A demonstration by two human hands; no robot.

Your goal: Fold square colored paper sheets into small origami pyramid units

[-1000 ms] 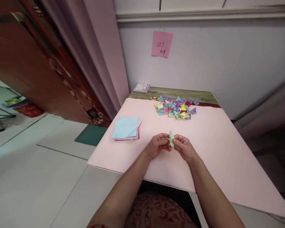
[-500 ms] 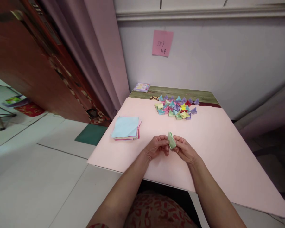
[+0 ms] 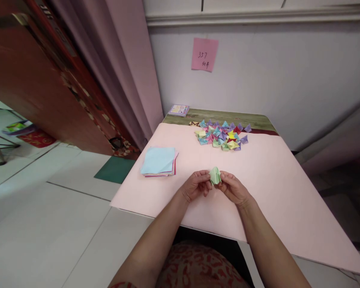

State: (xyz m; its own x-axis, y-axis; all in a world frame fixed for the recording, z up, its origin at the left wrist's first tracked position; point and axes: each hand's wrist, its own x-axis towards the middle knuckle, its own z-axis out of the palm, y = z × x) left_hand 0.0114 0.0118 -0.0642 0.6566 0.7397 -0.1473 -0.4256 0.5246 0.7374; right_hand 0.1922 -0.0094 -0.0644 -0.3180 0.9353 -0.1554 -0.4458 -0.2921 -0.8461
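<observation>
A small piece of light green folded paper [image 3: 215, 176] is held up between my two hands, above the pink-covered table. My left hand [image 3: 198, 184] pinches its left edge between thumb and fingers. On its other side, the thumb and fingertips of my right hand [image 3: 232, 187] grip the right edge. Creased layers show on the paper's near face. Beyond my hands lies a cluster of small folded paper pieces [image 3: 223, 135] in purple, blue, yellow, green, pink and red. To the left rests a stack of square paper sheets [image 3: 159, 161], light blue on top.
The pink table cover [image 3: 273, 192] leaves a green wood-patterned strip [image 3: 228, 115] showing at the back. A small pile of printed packs [image 3: 179, 110] sits at the back left corner. A pink note [image 3: 204, 55] hangs on the wall, and a purple curtain [image 3: 129, 60] hangs at left.
The green paper has turned and opened out, from a narrow folded shape to a wider one with its creased layers facing me. Both hands keep hold of it, with slight finger shifts.
</observation>
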